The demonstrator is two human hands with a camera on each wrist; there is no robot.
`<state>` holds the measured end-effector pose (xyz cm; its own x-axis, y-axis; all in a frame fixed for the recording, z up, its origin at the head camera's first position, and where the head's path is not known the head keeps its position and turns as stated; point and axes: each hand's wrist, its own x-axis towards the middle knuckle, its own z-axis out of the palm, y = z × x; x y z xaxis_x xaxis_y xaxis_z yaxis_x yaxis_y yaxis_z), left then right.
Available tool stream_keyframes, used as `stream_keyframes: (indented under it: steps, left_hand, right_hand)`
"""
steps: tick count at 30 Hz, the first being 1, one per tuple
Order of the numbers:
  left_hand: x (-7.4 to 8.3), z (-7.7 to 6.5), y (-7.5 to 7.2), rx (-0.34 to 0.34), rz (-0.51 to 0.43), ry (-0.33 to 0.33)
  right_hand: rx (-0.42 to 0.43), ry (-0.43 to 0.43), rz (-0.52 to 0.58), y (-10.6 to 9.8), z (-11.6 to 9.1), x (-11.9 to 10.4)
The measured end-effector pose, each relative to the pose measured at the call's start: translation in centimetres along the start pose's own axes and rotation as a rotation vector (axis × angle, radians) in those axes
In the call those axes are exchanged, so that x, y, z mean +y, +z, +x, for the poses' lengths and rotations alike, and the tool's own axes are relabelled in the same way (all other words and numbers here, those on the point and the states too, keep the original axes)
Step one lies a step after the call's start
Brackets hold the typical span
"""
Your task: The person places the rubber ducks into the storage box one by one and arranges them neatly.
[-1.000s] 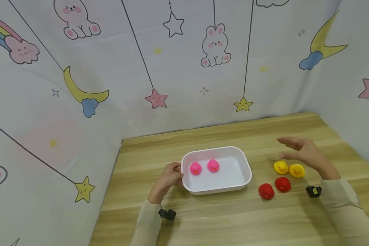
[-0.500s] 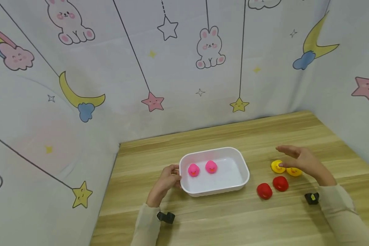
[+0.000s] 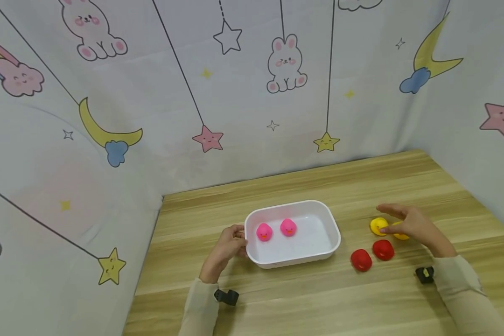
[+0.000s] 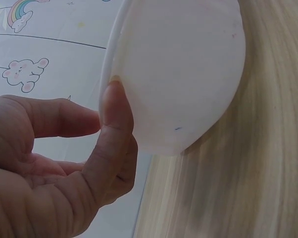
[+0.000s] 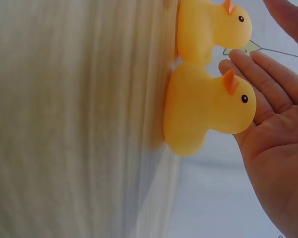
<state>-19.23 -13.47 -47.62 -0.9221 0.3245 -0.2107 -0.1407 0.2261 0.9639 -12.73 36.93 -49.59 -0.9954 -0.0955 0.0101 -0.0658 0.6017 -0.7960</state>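
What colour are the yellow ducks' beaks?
The beaks are orange, clearest in the right wrist view.

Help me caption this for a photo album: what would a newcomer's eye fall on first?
The two pink ducks stand out first, sitting in the left part of the white tray, whose left end the left hand grips. Next come the two red toys to the right of the tray, and just beyond them the two yellow ducks, with the right hand close to them.

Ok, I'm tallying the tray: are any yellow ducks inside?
No, the white tray holds two pink ducks; both yellow ducks stand on the table.
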Motion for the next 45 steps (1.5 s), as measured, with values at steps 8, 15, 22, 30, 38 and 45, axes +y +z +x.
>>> stream_keyframes:
  steps: [8, 15, 22, 30, 38, 45]
  left_hand:
    - [0.2, -0.1, -0.3, -0.003, -0.002, 0.017]
    - [0.2, -0.2, -0.2, 0.001, -0.007, 0.000]
    - [-0.1, -0.3, -0.1, -0.005, 0.004, -0.003]
    - [-0.1, -0.3, 0.0, -0.014, -0.008, 0.010]
    - [-0.2, -0.1, 0.0, -0.018, -0.020, 0.012]
    - [0.0, -0.2, 0.0, -0.007, -0.018, 0.020]
  right_hand:
    - [0.009, -0.039, -0.105, 0.2, 0.4, -0.5]
    - [-0.008, -0.049, -0.152, 0.3, 0.5, -0.5]
    - [-0.017, -0.066, -0.187, 0.4, 0.4, -0.3]
    - [-0.016, -0.069, -0.193, 0.5, 0.4, -0.1]
    - [-0.023, -0.068, -0.197, 0.0, 0.3, -0.7]
    - [-0.042, -0.067, -0.172, -0.7, 1.1, -1.8]
